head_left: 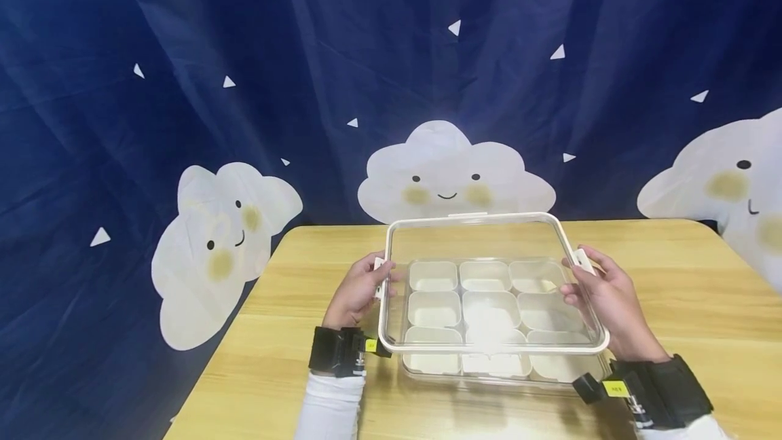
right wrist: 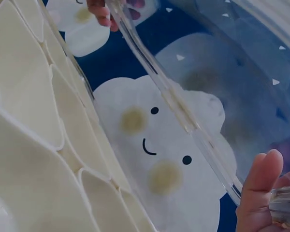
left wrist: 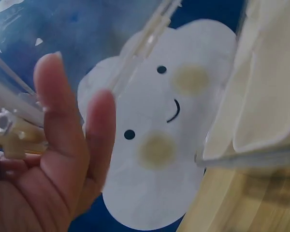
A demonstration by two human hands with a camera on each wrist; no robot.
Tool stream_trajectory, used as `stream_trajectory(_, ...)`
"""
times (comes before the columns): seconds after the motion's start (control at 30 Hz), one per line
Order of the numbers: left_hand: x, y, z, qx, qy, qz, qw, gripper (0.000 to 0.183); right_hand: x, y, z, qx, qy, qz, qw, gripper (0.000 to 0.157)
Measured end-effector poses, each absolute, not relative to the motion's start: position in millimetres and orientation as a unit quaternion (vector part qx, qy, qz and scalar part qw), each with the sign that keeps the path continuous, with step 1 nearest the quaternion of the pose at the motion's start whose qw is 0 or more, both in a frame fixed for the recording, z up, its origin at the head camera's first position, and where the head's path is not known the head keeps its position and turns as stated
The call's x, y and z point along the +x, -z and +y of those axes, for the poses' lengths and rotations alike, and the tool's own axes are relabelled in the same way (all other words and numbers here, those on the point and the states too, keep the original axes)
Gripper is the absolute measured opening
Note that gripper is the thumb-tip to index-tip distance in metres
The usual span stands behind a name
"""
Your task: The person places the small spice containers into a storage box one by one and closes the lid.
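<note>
A clear lid with a white rim hangs tilted over a clear storage box on the table. Inside the box sit rows of cream square cups, seen partly through the lid. My left hand grips the lid's left edge at the white latch, thumb on top. On the opposite edge my right hand holds the lid beside another white latch, its fingers reaching under. In the right wrist view the lid stands apart from the cups, with a gap between them.
The wooden table carries the box near its front. Behind the table hangs a dark blue curtain printed with smiling clouds and small white triangles. Black camera straps wrap both wrists.
</note>
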State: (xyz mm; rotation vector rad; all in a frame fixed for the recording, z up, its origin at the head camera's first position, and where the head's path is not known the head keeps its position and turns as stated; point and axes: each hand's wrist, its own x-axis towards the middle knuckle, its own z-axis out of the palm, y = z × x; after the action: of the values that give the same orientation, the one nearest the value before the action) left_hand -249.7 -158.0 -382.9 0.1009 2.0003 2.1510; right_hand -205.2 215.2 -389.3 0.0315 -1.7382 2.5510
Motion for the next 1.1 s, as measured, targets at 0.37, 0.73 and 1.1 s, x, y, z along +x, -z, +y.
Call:
stream_trajectory(0.37, -253.3, 392.9, -150.0, -0.044, -0.642, 0.765, 0.025, 0.029, -210.0, 398.4, 215.6, -0.066, -0.761, -0.644, 0.038, 0.067)
stream_trajectory(0.73, -254.4, 392.2, -153.0, -0.047, -0.535, 0.843, 0.034, 0.022, -211.6, 406.7, 221.0, -0.107, -0.655, -0.748, 0.001, 0.068)
stream_trajectory(1.1, -255.8, 398.6, -150.5, -0.026, -0.534, 0.843, 0.052, 0.018, -210.7, 408.5, 232.7, -0.088, -0.635, -0.766, -0.054, 0.071)
